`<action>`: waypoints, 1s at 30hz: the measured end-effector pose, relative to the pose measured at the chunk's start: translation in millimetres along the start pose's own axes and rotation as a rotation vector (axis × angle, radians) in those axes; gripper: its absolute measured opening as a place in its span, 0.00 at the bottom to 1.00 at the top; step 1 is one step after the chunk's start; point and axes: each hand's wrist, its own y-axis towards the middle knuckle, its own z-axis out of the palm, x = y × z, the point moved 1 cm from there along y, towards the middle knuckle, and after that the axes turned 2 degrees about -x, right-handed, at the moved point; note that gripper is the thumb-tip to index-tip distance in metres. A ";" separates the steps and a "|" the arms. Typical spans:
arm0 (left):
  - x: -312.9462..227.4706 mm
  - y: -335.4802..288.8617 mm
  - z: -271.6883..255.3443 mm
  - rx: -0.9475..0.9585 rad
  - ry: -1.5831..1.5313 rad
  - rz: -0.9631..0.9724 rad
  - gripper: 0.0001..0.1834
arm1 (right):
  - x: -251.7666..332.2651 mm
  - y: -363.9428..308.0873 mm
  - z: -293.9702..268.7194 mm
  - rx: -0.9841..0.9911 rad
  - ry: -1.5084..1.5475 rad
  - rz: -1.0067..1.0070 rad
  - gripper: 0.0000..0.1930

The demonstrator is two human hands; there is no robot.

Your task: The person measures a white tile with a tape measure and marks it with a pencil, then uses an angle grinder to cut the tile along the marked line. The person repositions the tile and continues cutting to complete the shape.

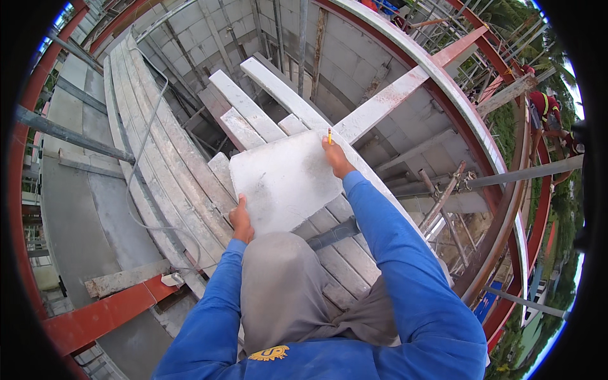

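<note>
A pale grey, roughly rectangular slab point(285, 180) with dark smudges lies in front of my knees, above the planks. My left hand point(240, 221) grips its near left edge, the thumb pointing up along the side. On the slab's far right edge, my right hand point(337, 158) is closed, and a yellow pencil point(329, 135) sticks up from its fingers. The slab's underside is hidden, and so are most of the fingers beneath it.
Long, dusty planks point(158, 120) curve along the left, with a grey cable point(147, 136) across them. White-topped beams point(278, 88) reach over a deep gap. Steel pipes point(525, 172) and red steel beams point(107, 313) flank me. A person point(543, 107) in red is at far right.
</note>
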 end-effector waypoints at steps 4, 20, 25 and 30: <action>8.4 -29.6 54.0 -0.044 -0.139 -0.131 0.31 | 43.4 3.7 -41.5 0.051 -0.074 -0.287 0.35; 35.8 -64.5 66.4 0.292 0.440 -0.385 0.49 | 64.0 -296.8 -502.4 -0.514 -0.926 0.110 0.30; 26.0 -25.4 50.1 0.485 0.489 -0.364 0.51 | -136.2 -425.2 -485.4 -0.583 -0.598 0.450 0.27; -36.1 23.0 47.6 0.069 0.755 0.212 0.46 | -304.3 -496.6 -360.7 -0.791 0.000 0.834 0.26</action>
